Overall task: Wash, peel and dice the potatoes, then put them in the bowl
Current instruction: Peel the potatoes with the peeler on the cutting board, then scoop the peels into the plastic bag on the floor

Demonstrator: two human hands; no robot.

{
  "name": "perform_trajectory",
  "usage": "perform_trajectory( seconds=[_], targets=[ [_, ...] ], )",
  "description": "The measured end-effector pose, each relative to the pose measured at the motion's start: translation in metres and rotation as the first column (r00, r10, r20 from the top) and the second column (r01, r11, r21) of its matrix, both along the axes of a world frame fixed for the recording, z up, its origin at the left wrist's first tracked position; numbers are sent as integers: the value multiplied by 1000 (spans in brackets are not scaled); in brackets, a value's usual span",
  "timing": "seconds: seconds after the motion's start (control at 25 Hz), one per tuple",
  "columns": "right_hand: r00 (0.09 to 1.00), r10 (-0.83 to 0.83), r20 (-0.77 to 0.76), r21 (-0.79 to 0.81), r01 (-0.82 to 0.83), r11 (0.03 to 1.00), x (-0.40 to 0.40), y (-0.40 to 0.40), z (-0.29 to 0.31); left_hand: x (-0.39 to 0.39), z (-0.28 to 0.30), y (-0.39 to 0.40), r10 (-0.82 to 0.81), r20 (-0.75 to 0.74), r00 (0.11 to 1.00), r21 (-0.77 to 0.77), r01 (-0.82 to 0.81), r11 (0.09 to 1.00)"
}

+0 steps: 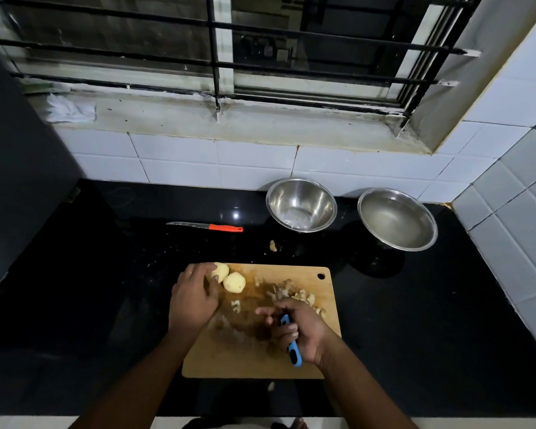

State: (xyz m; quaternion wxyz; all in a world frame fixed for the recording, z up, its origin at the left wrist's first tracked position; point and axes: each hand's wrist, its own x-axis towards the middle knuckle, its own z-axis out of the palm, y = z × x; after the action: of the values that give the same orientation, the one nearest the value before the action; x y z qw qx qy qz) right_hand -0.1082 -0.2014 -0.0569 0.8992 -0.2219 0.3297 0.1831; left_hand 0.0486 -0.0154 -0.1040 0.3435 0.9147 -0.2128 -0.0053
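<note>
The black bench point(90, 305) carries a wooden cutting board point(254, 360) at its near edge. Two steel bowls stand at the back against the tiled wall: the left bowl point(301, 193) and the right bowl point(396, 209), which appears to hold water. An orange-handled knife point(208, 226) lies well apart from the board, to its rear left.

Two peeled potatoes lie on the board's far-left corner. The left hand point(194, 300) rests over the first potato point(221, 270), fingers relaxed across it rather than clamped. The second potato point(234, 282) lies just beside it. The right hand point(300, 331) grips a blue-handled peeler point(294, 351), fingers curled round the handle. A heap of peelings point(294, 295) sits at the board's right.

Judged stage: peeling appears done; dicing not begun.

Recommended procedure:
1. Sweep the peelings off the board before cutting.
2. Set the peeler down clear of the board and take the knife by the handle.
3. Halve each potato first, then lay the flat face down.

Clearance: the potatoes sit close to the board's left edge and may roll off. Open bench lies to the left and between board and bowls.
</note>
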Motion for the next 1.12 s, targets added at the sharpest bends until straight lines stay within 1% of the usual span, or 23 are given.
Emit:
perform_trajectory(
  seconds=[0.08, 0.2, 0.28, 0.36, 0.44, 0.52, 0.56, 0.64, 0.76, 0.84, 0.88, 0.92, 1.04, 1.12],
  targets=[
    [1000, 0, 25, -53, 1, 999, 3, 4, 2, 3, 3, 1, 20, -15, 1000, -26, -20, 999],
    [999, 9, 42, -182, -1, 983, 4, 8, 1, 9, 1, 5, 31, -24, 999, -90, -33, 995],
    [998, 57, 1, -244, -55, 968, 4, 7, 0, 11, -2, 9, 34, -44, 998, -143, -40, 989],
    [988, 138, -68, -371, -153, 916, 6, 4, 1, 16, -9, 15, 72, -35, 997, -125, -76, 989],
    [974, 165, -153, -538, -222, 813, 11, 2, 0, 21, -21, 25, 83, 31, 996, -15, -83, 996],
    [979, 129, -157, -709, -202, 675, 17, -2, -1, 28, -35, 36, 20, 102, 995, 95, -30, 995],
    [980, 135, -144, -802, -196, 564, 22, -4, 0, 34, -41, 40, -21, 130, 991, 140, 3, 990],
    [963, 207, -174, -928, -231, 293, 31, -4, 7, 47, -50, 47, -90, 167, 982, 204, 55, 977],
    [895, 349, -278, -956, -293, -10, 61, -7, 19, 60, -59, 50, -124, 196, 973, 224, 78, 971],
    [847, 427, -316, -947, -252, -201, 94, -12, 19, 60, -64, 50, -157, 250, 955, 230, 99, 968],
    [825, 462, -326, -936, -215, -278, 112, -16, 18, 60, -64, 48, -178, 265, 948, 233, 116, 966],
    [802, 496, -331, -926, -176, -334, 131, -18, 16, 59, -65, 49, -192, 258, 947, 247, 128, 961],
    [703, 601, -381, -879, -73, -472, 191, -20, 8, 64, -60, 48, -195, 180, 964, 325, 129, 937],
    [636, 647, -420, -849, -23, -529, 225, -17, -1, 67, -57, 49, -188, 143, 972, 364, 125, 923]
  ],
)
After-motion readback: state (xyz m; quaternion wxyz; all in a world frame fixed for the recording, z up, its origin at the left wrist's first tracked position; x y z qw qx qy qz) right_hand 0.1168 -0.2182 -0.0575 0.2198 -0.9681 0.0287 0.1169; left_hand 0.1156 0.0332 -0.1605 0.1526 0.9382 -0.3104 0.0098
